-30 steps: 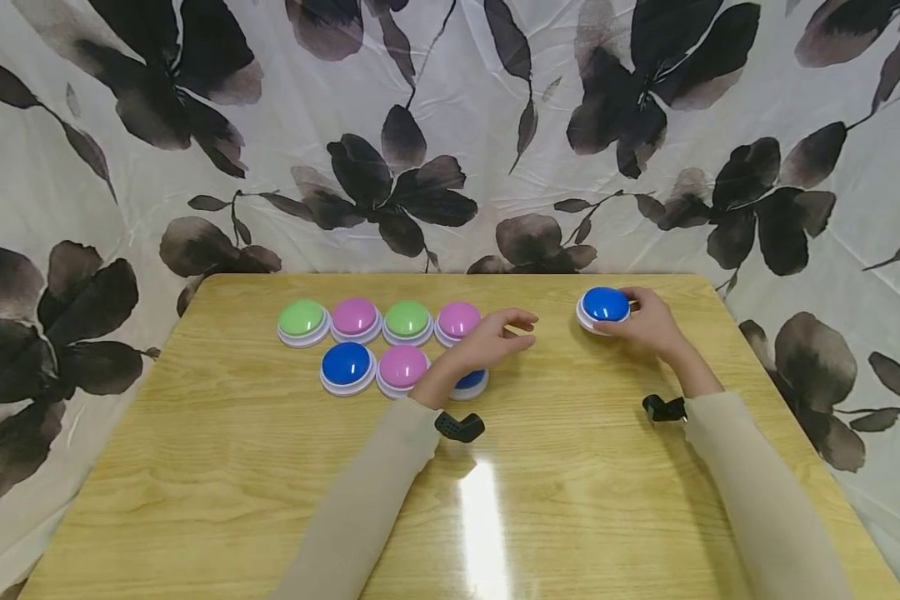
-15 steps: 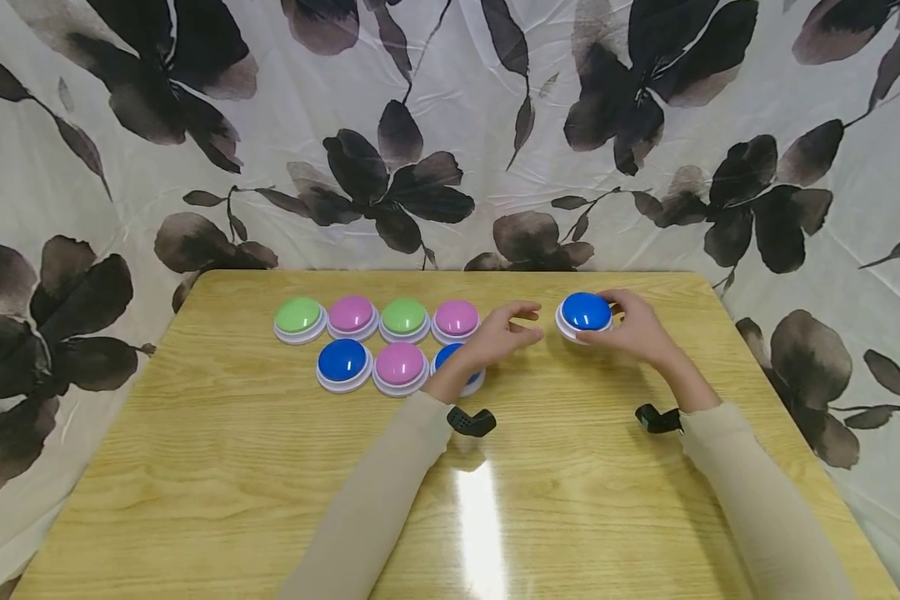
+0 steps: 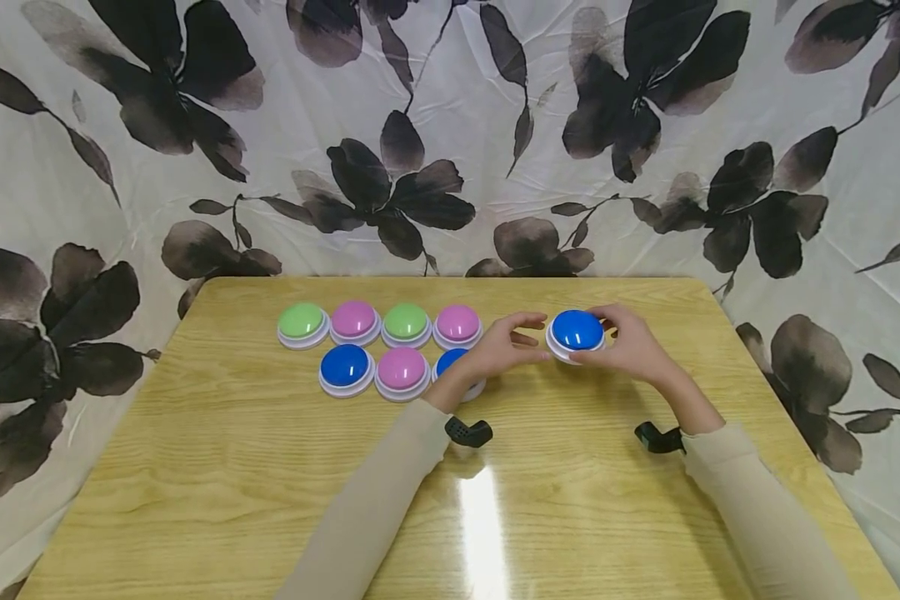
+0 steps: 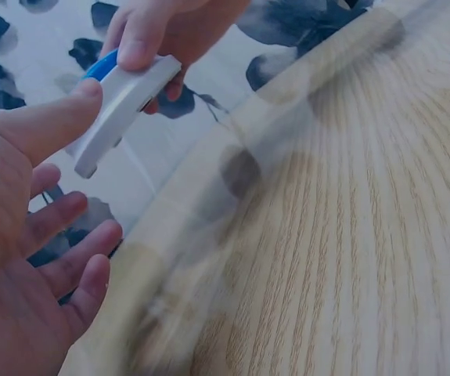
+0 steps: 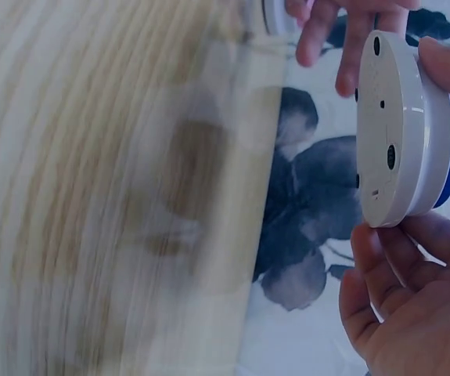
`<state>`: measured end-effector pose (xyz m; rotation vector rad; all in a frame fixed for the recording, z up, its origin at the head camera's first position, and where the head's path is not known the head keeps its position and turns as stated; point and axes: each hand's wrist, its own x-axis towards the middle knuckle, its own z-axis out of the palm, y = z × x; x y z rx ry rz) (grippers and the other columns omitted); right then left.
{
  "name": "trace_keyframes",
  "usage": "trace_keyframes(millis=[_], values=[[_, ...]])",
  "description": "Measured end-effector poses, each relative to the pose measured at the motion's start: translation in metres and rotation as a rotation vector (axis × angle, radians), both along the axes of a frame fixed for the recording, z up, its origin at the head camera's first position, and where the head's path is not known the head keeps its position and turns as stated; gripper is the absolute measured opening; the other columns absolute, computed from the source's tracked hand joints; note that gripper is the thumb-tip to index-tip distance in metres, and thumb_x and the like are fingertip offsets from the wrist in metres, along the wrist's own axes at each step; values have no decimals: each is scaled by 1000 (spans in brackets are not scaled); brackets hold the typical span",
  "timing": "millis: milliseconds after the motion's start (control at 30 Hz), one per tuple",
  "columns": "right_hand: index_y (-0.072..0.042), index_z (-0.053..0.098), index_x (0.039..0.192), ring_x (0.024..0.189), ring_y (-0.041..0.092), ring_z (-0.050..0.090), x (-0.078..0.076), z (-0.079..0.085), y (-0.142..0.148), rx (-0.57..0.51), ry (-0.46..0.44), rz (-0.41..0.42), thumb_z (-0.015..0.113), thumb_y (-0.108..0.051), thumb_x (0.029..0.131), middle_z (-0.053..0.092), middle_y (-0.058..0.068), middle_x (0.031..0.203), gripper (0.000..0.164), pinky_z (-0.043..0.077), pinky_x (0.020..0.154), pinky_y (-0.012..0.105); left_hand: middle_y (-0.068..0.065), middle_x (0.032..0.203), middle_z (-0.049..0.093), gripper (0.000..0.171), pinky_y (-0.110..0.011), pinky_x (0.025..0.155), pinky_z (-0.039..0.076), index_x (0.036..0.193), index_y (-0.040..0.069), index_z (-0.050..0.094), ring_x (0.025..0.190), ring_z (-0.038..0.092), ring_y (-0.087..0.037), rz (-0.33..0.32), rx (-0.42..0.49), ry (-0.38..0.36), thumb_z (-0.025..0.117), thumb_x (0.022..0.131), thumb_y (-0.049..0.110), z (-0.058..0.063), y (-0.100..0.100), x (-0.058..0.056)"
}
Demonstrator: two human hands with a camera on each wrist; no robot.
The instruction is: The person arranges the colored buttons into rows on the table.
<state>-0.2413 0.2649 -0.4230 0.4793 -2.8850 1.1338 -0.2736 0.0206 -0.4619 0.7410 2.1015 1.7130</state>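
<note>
A blue push button (image 3: 577, 330) with a white round base is held up off the table by my right hand (image 3: 633, 346), thumb and fingers at its rim. Its white underside (image 5: 381, 141) shows in the right wrist view, with small dark feet. Just left of it is my left hand (image 3: 501, 348), fingers spread and slightly bent, palm toward the button. In the left wrist view the left thumb (image 4: 68, 117) overlaps the button's edge; whether it touches I cannot tell. Below the left wrist, another blue button (image 3: 450, 362) is partly covered.
At the back left of the wooden table (image 3: 270, 483) stand two rows of buttons. The back row alternates green (image 3: 301, 321) and pink (image 3: 458, 323). In front are a blue one (image 3: 345, 367) and a pink one (image 3: 402, 369). A floral cloth (image 3: 510, 167) hangs behind the table.
My right hand has carried the blue button left and a little toward me. The left hand has shifted slightly right and its fingers have spread, so the two hands are now close together.
</note>
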Motion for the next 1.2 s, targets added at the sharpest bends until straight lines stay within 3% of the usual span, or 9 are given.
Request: trace_keyframes(millis=[167, 433, 900, 1200], values=[[-1, 54, 130, 105, 31, 50, 8, 3, -12, -13, 18, 35, 87, -39, 70, 56, 15, 123, 78, 48, 84, 51, -6, 140, 50, 67, -29, 90, 51, 143, 7, 45, 113, 58, -22, -20, -20, 31, 77, 85, 13, 5, -7, 5], [-3, 55, 129, 103, 29, 52, 22, 4, -33, -35, 26, 94, 88, -37, 69, 57, 12, 120, 76, 48, 85, 50, -2, 137, 53, 68, -33, 92, 50, 142, 12, 48, 112, 56, -18, -27, -135, 102, 79, 83, 25, 11, -24, 17], [-9, 57, 127, 99, 22, 53, 53, 1, -72, -85, 33, 111, 88, -43, 68, 58, 4, 116, 75, 51, 81, 45, 3, 136, 52, 68, -34, 94, 48, 142, 15, 49, 117, 53, -18, -39, -257, 174, 77, 84, 36, 22, -68, 51], [-5, 57, 130, 96, 21, 55, 60, -1, -100, -151, 44, 252, 90, -29, 69, 57, 7, 117, 73, 54, 77, 37, 3, 130, 56, 67, -35, 93, 49, 139, 17, 51, 112, 56, -16, -4, -258, 194, 82, 80, 29, 21, -107, 67]])
